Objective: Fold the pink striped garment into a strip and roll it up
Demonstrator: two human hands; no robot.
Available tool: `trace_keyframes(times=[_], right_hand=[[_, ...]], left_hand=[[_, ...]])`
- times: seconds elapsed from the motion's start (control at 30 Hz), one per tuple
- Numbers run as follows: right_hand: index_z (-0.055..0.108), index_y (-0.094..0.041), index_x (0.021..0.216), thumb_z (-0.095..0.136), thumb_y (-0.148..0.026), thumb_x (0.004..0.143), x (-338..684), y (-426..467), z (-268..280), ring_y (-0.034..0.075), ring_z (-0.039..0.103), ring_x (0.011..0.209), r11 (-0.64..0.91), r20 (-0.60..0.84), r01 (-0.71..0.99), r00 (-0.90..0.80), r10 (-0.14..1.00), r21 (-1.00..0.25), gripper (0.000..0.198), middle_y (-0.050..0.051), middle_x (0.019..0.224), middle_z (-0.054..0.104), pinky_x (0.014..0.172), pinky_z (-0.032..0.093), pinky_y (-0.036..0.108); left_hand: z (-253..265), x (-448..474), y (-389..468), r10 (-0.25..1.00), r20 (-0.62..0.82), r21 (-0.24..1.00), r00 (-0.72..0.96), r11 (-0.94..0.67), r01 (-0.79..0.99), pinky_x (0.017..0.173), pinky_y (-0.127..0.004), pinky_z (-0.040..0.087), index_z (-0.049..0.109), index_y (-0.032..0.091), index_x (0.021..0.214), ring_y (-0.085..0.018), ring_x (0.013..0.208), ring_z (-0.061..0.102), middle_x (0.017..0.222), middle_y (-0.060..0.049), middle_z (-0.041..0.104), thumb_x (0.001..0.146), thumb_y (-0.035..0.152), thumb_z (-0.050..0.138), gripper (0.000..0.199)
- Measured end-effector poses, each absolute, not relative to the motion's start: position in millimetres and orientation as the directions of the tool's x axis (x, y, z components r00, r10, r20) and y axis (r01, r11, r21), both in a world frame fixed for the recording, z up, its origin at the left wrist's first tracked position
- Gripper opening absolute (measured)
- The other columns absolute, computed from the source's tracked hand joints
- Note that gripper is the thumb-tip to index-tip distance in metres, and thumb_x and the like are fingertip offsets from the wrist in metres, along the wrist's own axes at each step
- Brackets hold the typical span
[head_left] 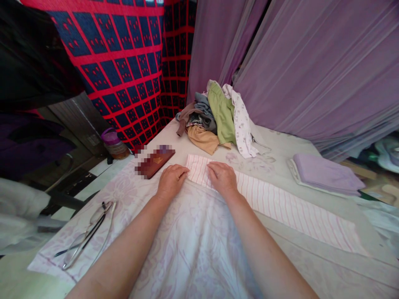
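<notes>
A white cloth with pink stripes lies as a long, narrow folded strip, running from the middle of the bed toward the lower right. At its left end, my left hand is closed with the fingertips pinching the edge. My right hand is a short way along the same strip, fingers bent together and gripping the fabric. Between the two hands a short stretch of striped cloth shows. Just left of my left hand lies a dark red booklet, partly blurred out.
Rumpled clothes are heaped at the back of the bed. A folded lilac cloth sits at the right. Eyeglasses rest near the left edge of the flowered sheet. Beyond that edge stands a purple-lidded jar. Curtains hang behind.
</notes>
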State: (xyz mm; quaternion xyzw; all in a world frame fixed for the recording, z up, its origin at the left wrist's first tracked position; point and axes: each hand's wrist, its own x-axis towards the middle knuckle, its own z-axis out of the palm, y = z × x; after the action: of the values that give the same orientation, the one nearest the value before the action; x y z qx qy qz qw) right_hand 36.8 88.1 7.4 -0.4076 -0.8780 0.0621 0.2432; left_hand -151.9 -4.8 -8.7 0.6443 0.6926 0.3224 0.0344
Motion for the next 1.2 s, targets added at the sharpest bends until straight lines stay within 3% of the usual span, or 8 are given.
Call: trace_keyframes(times=[0.13, 0.3, 0.67, 0.8, 0.93, 1.07, 1.2], right_hand=[[0.07, -0.022, 0.11, 0.052, -0.026, 0.087, 20.5, 123.3, 11.0, 0.026, 0.061, 0.101, 0.616, 0.342, 0.733, -0.522, 0.781, -0.288, 0.029, 0.008, 0.112, 0.07, 0.087, 0.045, 0.04], [0.074, -0.026, 0.095, 0.054, -0.032, 0.087, 7.2, 139.0, 10.1, 0.024, 0.063, 0.09, 0.579, 0.237, 0.754, -0.528, 0.816, -0.31, 0.022, 0.004, 0.094, 0.073, 0.078, 0.046, 0.034], [0.074, -0.024, 0.092, 0.052, -0.031, 0.089, 5.5, 137.5, -2.7, 0.023, 0.062, 0.089, 0.554, 0.278, 0.769, -0.482, 0.831, -0.319, 0.023, 0.006, 0.091, 0.072, 0.081, 0.045, 0.035], [0.069, -0.021, 0.108, 0.048, -0.027, 0.09, 6.3, 125.6, 1.7, 0.026, 0.06, 0.101, 0.581, 0.337, 0.75, -0.484, 0.808, -0.316, 0.029, 0.01, 0.107, 0.07, 0.087, 0.043, 0.04], [0.06, -0.018, 0.124, 0.043, -0.022, 0.09, 10.9, 100.2, 2.2, 0.024, 0.052, 0.119, 0.71, 0.408, 0.625, -0.585, 0.701, -0.324, 0.038, 0.011, 0.13, 0.059, 0.1, 0.038, 0.042], [0.058, -0.018, 0.126, 0.048, -0.027, 0.089, 20.2, 79.7, -5.3, 0.023, 0.048, 0.125, 0.755, 0.371, 0.551, -0.658, 0.655, -0.356, 0.039, 0.012, 0.134, 0.055, 0.104, 0.036, 0.04], [0.064, -0.02, 0.11, 0.055, -0.027, 0.083, 32.1, 71.2, -8.0, 0.024, 0.049, 0.125, 0.751, 0.353, 0.505, -0.671, 0.652, -0.426, 0.029, 0.012, 0.135, 0.055, 0.104, 0.037, 0.043]], left_hand=[[-8.7, -152.6, -5.0, 0.914, 0.367, 0.503, -0.171, -0.04, 0.863, 0.082, -0.035, 0.048, 0.07, 0.023, 0.097, -0.02, 0.088, 0.06, 0.093, -0.004, 0.069, 0.087, 0.02, 0.057, 0.017], [-7.9, -152.5, -5.1, 0.898, 0.411, 0.503, -0.159, -0.078, 0.861, 0.082, -0.035, 0.048, 0.071, 0.022, 0.097, -0.02, 0.088, 0.06, 0.092, -0.004, 0.07, 0.086, 0.019, 0.059, 0.017], [-8.0, -152.5, -4.6, 0.892, 0.41, 0.527, -0.19, -0.062, 0.847, 0.084, -0.035, 0.049, 0.071, 0.023, 0.099, -0.02, 0.089, 0.06, 0.093, -0.004, 0.07, 0.086, 0.016, 0.057, 0.02], [-8.5, -152.7, -4.2, 0.909, 0.373, 0.526, -0.186, -0.042, 0.85, 0.084, -0.035, 0.049, 0.071, 0.024, 0.098, -0.02, 0.089, 0.061, 0.093, -0.003, 0.07, 0.086, 0.017, 0.057, 0.019], [-8.0, -153.0, -4.5, 0.913, 0.367, 0.535, -0.177, -0.051, 0.843, 0.082, -0.034, 0.049, 0.071, 0.024, 0.098, -0.019, 0.088, 0.061, 0.093, -0.003, 0.07, 0.086, 0.017, 0.057, 0.019], [-8.2, -153.6, -4.9, 0.903, 0.398, 0.536, -0.162, -0.085, 0.84, 0.082, -0.034, 0.048, 0.071, 0.024, 0.098, -0.019, 0.088, 0.061, 0.093, -0.003, 0.07, 0.087, 0.019, 0.058, 0.018], [-8.4, -153.5, -5.0, 0.898, 0.407, 0.536, -0.168, -0.086, 0.84, 0.081, -0.035, 0.048, 0.071, 0.025, 0.098, -0.019, 0.088, 0.061, 0.092, -0.002, 0.071, 0.087, 0.021, 0.057, 0.018]])
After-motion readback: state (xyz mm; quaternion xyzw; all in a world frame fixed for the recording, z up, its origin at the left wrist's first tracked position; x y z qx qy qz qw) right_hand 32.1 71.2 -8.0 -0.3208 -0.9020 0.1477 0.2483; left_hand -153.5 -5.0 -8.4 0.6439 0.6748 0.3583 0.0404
